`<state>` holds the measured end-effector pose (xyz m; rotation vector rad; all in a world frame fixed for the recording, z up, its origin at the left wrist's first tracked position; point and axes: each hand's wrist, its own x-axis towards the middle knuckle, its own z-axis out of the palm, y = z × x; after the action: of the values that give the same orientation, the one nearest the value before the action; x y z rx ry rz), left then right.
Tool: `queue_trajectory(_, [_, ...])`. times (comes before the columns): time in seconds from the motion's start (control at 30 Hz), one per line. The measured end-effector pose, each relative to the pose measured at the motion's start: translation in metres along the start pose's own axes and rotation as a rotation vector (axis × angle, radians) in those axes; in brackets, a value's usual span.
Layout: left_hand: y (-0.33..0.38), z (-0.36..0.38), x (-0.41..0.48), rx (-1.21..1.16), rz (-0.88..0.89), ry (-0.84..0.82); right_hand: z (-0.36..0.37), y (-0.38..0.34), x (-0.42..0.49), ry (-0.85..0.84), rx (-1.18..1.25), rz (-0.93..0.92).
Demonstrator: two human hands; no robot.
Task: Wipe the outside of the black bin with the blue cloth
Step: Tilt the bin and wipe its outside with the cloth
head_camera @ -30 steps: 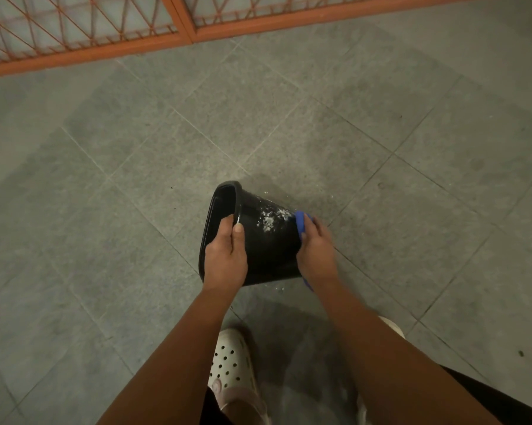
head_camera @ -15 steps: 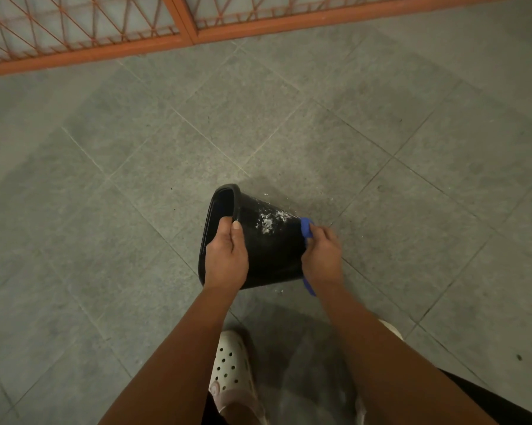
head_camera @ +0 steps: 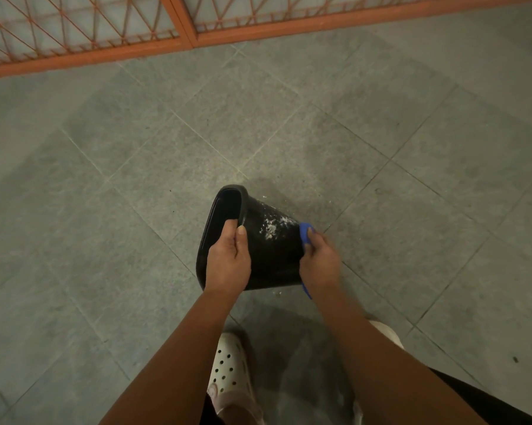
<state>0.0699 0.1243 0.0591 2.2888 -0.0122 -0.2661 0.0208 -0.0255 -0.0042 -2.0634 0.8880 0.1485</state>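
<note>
We see the black bin (head_camera: pixel 271 256), smooth tapered plastic, tipped on its side over the grey stone-tiled floor (head_camera: pixel 136 210), its mouth facing left. Our left hand (head_camera: pixel 228 262) grips the rolled rim, thumb outside. Our right hand (head_camera: pixel 320 262) is closed on the crumpled blue cloth (head_camera: pixel 304 233), pressed against the bin's base end beside white powdery specks (head_camera: pixel 271 228).
</note>
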Motion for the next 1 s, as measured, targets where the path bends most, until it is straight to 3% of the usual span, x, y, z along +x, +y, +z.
queue_trajectory(0.1, [0.000, -0.002, 0.004, -0.016, -0.020, -0.010, 0.006, -0.008, -0.021, 0.062, 0.081, -0.174])
queue_trajectory(0.23, [0.003, 0.000, 0.001, -0.033, -0.011, -0.046, 0.005, -0.020, -0.016, -0.025, 0.101, -0.378])
queue_trajectory(0.3, [0.003, 0.000, 0.001, -0.022, -0.033, -0.043, 0.003, -0.023, -0.008, -0.057, 0.082, -0.364])
queue_trajectory(0.47, [0.004, -0.001, 0.004, -0.029, -0.063, -0.057, 0.011, -0.020, -0.014, 0.052, 0.070, -0.103])
queue_trajectory(0.7, [0.005, -0.004, 0.005, 0.005, -0.043, -0.025, 0.017, -0.029, -0.029, -0.029, 0.116, -0.370])
queue_trajectory(0.87, [0.012, 0.002, 0.000, -0.024, 0.045, -0.089, 0.011, -0.025, -0.018, 0.073, 0.086, -0.203])
queue_trajectory(1.0, [0.009, -0.001, 0.005, -0.005, 0.069, -0.105, 0.013, -0.028, -0.033, 0.022, 0.104, -0.340])
